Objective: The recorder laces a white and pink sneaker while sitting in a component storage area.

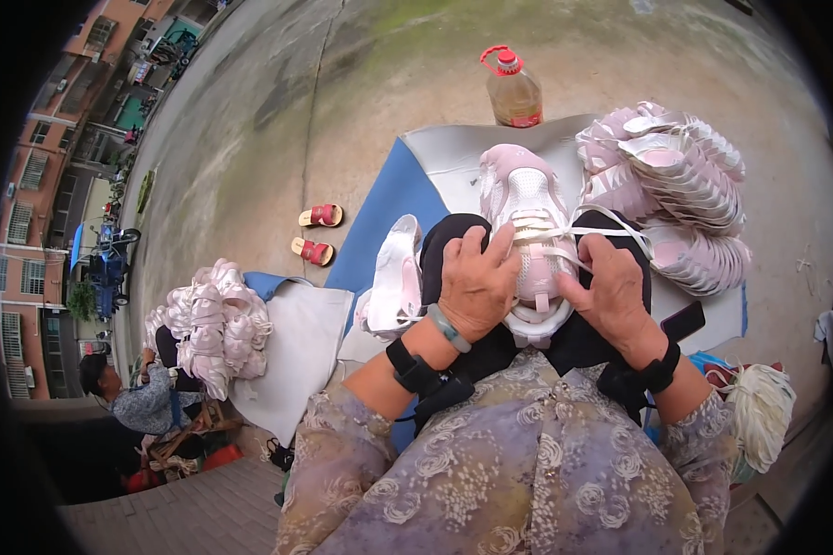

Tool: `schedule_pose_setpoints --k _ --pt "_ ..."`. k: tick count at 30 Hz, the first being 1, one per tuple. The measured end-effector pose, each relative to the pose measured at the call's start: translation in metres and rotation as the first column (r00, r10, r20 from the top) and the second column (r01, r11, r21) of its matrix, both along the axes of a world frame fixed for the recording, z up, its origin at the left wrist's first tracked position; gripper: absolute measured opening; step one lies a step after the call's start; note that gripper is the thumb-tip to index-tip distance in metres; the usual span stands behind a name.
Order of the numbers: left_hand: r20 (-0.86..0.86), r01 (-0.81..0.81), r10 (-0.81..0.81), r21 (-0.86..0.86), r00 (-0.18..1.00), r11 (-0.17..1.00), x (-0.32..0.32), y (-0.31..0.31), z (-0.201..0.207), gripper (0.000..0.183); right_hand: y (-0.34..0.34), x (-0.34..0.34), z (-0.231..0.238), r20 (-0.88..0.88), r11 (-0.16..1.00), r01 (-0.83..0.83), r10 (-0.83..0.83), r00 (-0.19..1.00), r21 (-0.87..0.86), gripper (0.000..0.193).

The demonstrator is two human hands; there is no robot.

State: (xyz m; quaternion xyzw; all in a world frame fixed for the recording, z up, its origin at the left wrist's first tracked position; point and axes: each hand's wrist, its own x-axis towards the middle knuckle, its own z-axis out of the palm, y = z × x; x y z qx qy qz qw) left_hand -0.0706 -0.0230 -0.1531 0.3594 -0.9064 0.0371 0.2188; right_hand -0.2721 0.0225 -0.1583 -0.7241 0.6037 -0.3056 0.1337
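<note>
A pink and white shoe upper (526, 185) lies across my lap between my knees, toe pointing away and its tongue (537, 273) nearest me. White shoelace (544, 225) runs across its eyelets. My left hand (477, 282) bends over the upper's left side, fingertips pinched at the lace by the eyelets. On the other side, my right hand (611, 287) has thumb and forefinger curled on the lace beside the tongue. A loose loop of lace arcs to the right past that hand. The exact grip of the fingertips is partly hidden.
Stacked pink-white uppers (680, 176) lie at the right; another upper (395, 277) rests left of my knee. Beyond stands a red-capped jug (515, 92). A phone (683, 321), lace bundle (761, 407) and red slippers (318, 216) lie around. A person (143, 398) sits far left beside more uppers (217, 324).
</note>
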Motion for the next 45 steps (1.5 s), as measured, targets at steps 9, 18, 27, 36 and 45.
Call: schedule_pose_setpoints --k 9,18,27,36,45 --pt "-0.346 0.027 0.033 0.169 0.938 0.985 -0.033 -0.003 0.003 0.017 -0.002 0.010 -0.005 0.056 0.988 -0.052 0.061 0.997 -0.145 0.045" --pt "-0.259 -0.067 0.120 0.206 0.958 0.976 -0.046 -0.012 -0.003 0.008 -0.005 0.007 -0.010 0.196 1.000 -0.020 0.022 0.980 -0.014 0.047" --pt "-0.251 -0.092 0.126 0.144 0.960 0.985 -0.057 -0.010 -0.012 0.010 -0.006 0.004 -0.012 0.257 0.998 -0.037 0.025 0.966 0.042 0.040" --pt "-0.193 -0.021 0.027 0.035 0.981 0.999 -0.047 -0.004 0.012 0.006 -0.002 0.005 -0.015 0.379 0.995 0.008 -0.045 0.924 0.100 0.047" --pt "-0.160 -0.422 0.437 0.122 0.885 0.898 0.157 0.000 -0.014 0.002 0.000 -0.002 -0.022 0.355 0.998 0.012 -0.032 0.934 0.059 0.045"
